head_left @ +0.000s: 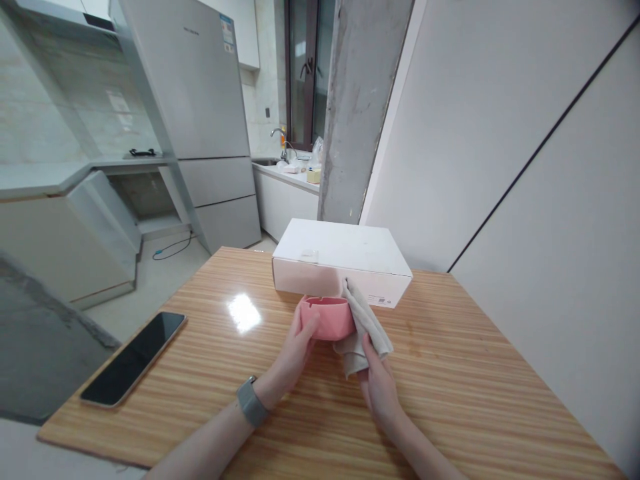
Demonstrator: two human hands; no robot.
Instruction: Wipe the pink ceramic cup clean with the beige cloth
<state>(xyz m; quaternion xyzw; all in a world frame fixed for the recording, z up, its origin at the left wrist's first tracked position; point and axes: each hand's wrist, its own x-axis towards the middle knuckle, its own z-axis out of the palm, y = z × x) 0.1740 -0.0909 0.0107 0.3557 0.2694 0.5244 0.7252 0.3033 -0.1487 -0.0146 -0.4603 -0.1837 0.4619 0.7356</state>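
Observation:
A pink faceted ashtray (328,321) with small notches in its rim is held up above the table, its open side tilted away from me. My left hand (299,340) grips its left side, thumb on the near wall and the other fingers mostly hidden behind. A folded light grey cloth (364,327) hangs against the ashtray's right side. Closed around the cloth's lower part is my right hand (379,383), thumb on top. Whether any right-hand fingers touch the ashtray through the cloth, I cannot tell.
Just beyond my hands, a white cardboard box (343,248) lies on the wood-grain table (440,373). A dark-screened phone (134,360) rests near the table's left edge. The white wall (500,133) stands close on the right; a fridge (190,100) is behind, to the left.

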